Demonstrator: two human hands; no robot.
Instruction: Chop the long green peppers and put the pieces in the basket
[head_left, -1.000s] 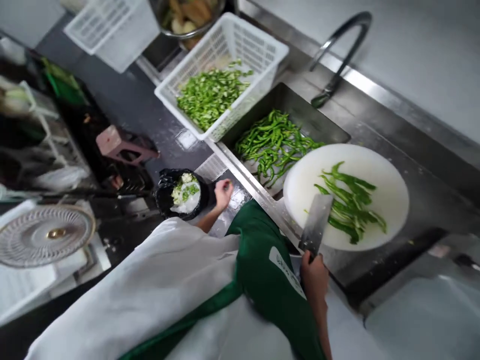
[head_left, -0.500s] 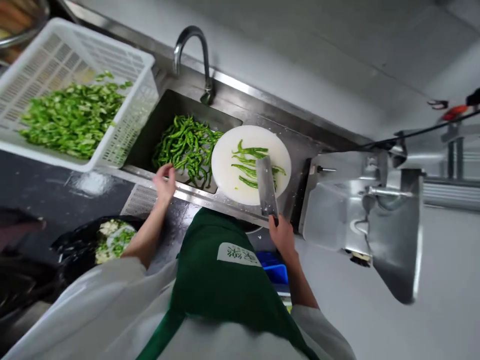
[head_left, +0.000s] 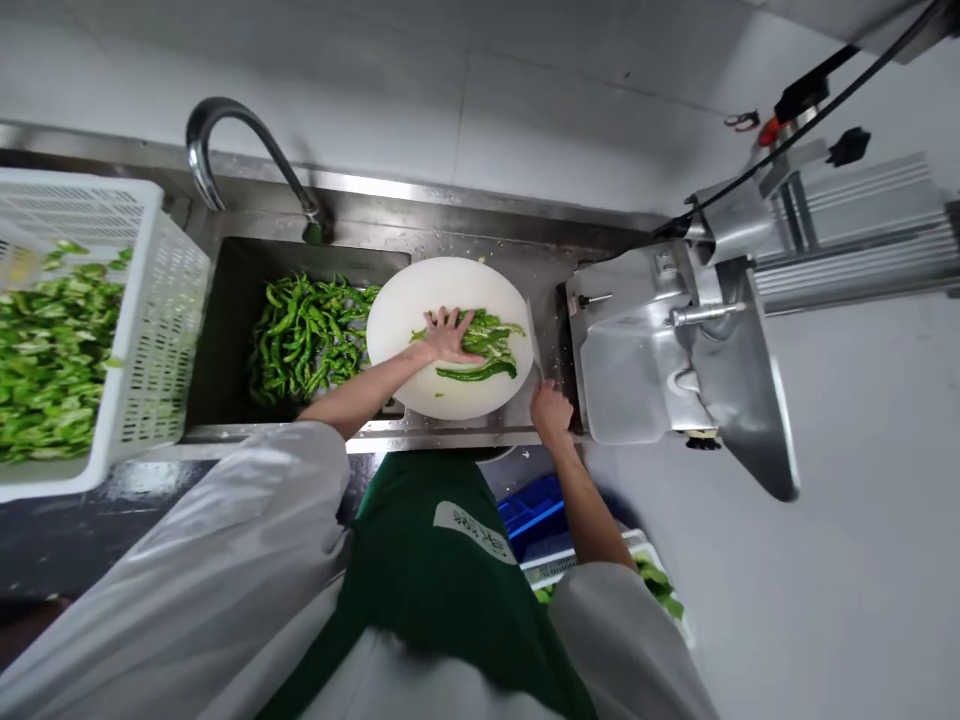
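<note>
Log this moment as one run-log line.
left hand: flat on green peppers | right hand: holds cleaver at cutting board edge | sink: more peppers

White basket (head_left: 150, 330) cut off at left edge, knife blade (head_left: 534, 345) edge-on — barely visible, right hand (head_left: 551, 410) grip unclear

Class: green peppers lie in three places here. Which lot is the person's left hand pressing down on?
The small bunch of whole peppers on the round white cutting board, under the spread left hand. The sink pile and the cut pieces in the white basket lie untouched.
</note>
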